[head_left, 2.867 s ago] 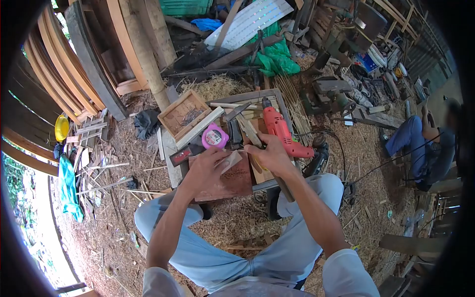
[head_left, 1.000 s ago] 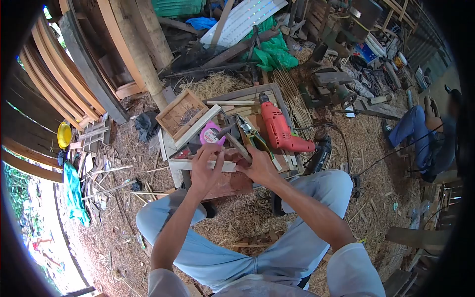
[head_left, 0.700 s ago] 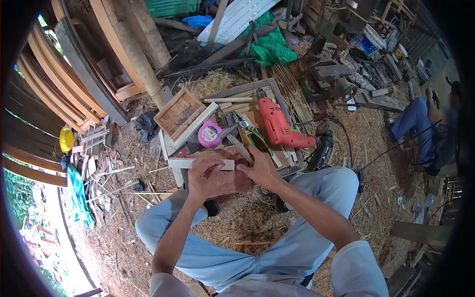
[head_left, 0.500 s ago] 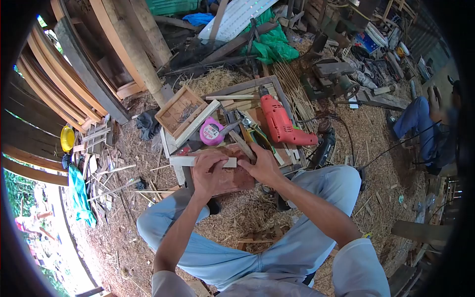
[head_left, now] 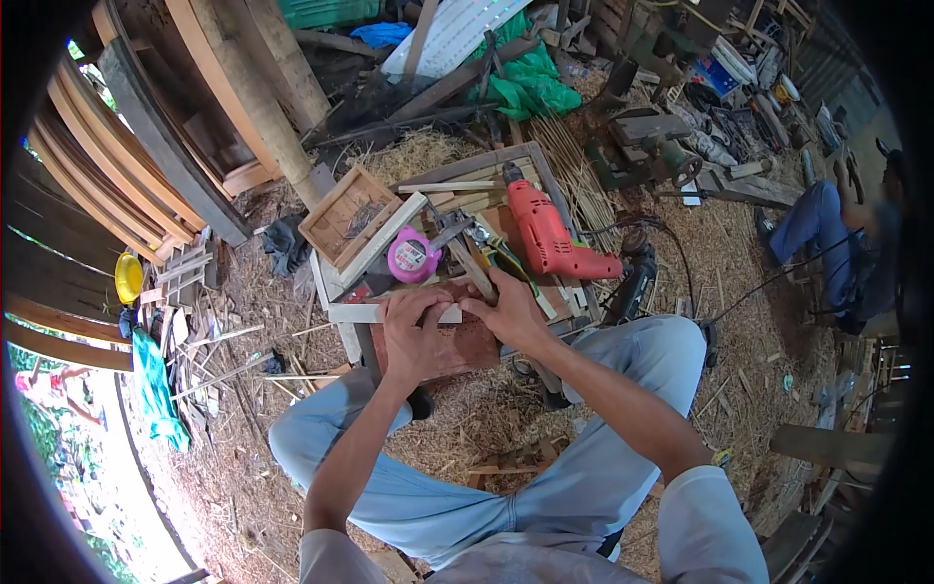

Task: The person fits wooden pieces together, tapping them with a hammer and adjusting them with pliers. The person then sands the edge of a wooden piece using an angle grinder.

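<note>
My left hand [head_left: 413,333] is closed round a pale wooden strip [head_left: 352,313], which lies crosswise over a reddish-brown board [head_left: 455,352]. At the strip's right end, the thumb and finger of my right hand [head_left: 510,310] come close together. A hammer [head_left: 473,271] is in the grip of that same hand, its head pointing away from me beside the purple tape measure [head_left: 413,256]. Whether my right fingertips also pinch something small, I cannot make out.
Beyond my hands lie a red power drill [head_left: 547,230], yellow-handled pliers [head_left: 508,265] and a wooden box [head_left: 350,216] of nails. A black power tool [head_left: 637,277] stands to the right. Another person's leg [head_left: 825,230] shows at far right. Shavings cover the ground.
The hammer has moved slightly away from me with my right hand. The strip has tilted a little, showing more of its edge. The whole view has shifted slightly.
</note>
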The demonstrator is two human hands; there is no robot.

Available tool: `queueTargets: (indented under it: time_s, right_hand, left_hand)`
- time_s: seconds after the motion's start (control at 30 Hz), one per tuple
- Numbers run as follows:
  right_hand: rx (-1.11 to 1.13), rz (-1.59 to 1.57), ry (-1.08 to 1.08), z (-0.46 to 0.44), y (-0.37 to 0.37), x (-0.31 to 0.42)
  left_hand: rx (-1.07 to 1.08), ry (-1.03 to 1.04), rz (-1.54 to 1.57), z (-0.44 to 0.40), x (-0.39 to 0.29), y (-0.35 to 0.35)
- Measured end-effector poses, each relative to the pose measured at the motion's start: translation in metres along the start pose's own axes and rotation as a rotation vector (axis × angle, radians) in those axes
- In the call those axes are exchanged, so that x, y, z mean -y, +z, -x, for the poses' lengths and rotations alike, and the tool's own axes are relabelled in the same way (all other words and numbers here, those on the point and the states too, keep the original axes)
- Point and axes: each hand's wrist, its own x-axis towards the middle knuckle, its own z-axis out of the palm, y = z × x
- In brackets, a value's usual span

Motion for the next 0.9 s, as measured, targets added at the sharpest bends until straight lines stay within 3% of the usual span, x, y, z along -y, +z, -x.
queueTargets:
  time_s: [0.6, 0.9]
  right_hand:
    - [0.034, -0.04, 0.066, -0.0059, -0.0031, -0.0011]
    - [0.045, -0.038, 0.104, -0.0067, -0.0041, 0.0029]
  left_hand:
    - [0.02, -0.031, -0.017, -0.0021, -0.004, 0.0015]
    - [-0.021, 0.048, -0.057, -0.0011, -0.0025, 0.0034]
